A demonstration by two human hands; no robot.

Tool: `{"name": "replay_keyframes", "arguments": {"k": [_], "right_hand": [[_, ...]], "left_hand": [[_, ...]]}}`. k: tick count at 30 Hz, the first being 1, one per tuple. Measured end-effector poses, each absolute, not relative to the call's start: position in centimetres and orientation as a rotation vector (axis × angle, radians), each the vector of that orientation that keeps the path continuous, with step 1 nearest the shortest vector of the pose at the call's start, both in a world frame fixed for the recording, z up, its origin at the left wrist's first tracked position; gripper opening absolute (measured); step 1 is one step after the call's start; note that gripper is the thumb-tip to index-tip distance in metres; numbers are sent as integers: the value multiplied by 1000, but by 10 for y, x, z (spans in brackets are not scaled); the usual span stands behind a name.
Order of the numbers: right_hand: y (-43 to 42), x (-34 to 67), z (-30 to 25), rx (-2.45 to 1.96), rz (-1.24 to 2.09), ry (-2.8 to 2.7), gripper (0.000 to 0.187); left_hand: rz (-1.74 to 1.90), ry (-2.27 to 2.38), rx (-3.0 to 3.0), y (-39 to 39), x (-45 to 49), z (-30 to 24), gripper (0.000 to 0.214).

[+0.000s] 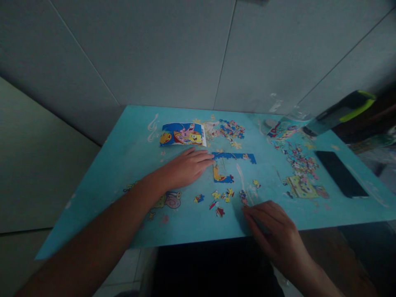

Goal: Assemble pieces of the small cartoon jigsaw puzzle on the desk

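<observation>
On the blue cartoon-printed table (123,136) lies a partly joined jigsaw puzzle (233,156), its blue pieces forming a top strip, a left side and a short lower part. My left hand (192,164) rests flat with fingers stretched out, the tips touching the puzzle's upper left corner. Near the table's front edge, my right hand (274,225) has thumb and fingers drawn together at the lower end of some small puzzle pieces (243,197). Several loose puzzle pieces (229,194) lie between the hands, below the joined part. One yellow piece (256,183) sits to the right.
Behind my left hand is a picture card (182,135) with cartoon figures. Piles of pieces lie at the back (232,129) and right (300,161). A black phone (340,173), a clear labelled bottle (289,126) and a dark bottle (337,113) occupy the right side. A wall borders the back.
</observation>
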State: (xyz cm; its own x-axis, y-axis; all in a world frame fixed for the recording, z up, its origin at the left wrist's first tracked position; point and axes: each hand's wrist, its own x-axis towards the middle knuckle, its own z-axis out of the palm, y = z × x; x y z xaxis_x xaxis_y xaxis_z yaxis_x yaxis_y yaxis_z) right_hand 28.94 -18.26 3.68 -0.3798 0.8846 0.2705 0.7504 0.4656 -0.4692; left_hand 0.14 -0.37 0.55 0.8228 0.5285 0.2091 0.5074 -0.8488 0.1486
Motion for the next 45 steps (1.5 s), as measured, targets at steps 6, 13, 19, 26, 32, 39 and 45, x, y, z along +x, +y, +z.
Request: {"name": "replay_keyframes", "arguments": {"k": [6, 13, 19, 26, 32, 39, 45], "right_hand": [[-157, 321, 27, -1446, 163, -2124, 18], [-125, 342, 22, -1504, -75, -1850, 12], [-128, 339, 24, -1446, 7, -1899, 14], [-157, 316, 29, -1416, 247, -2125, 17], [-177, 282, 40, -1346, 430, -2246, 20], [-164, 243, 41, -1380, 562, -2331, 22], [-156, 243, 38, -1371, 694, -2328, 32]], "left_hand": [[401, 814, 2920, -4, 0, 5, 41], [461, 784, 2911, -3, -2, 4, 41], [442, 795, 2890, -4, -1, 7, 41], [408, 800, 2904, -3, -2, 6, 41], [411, 817, 2904, -3, 0, 5, 40], [451, 784, 2915, -3, 0, 5, 41], [416, 823, 2925, -4, 1, 3, 41]]}}
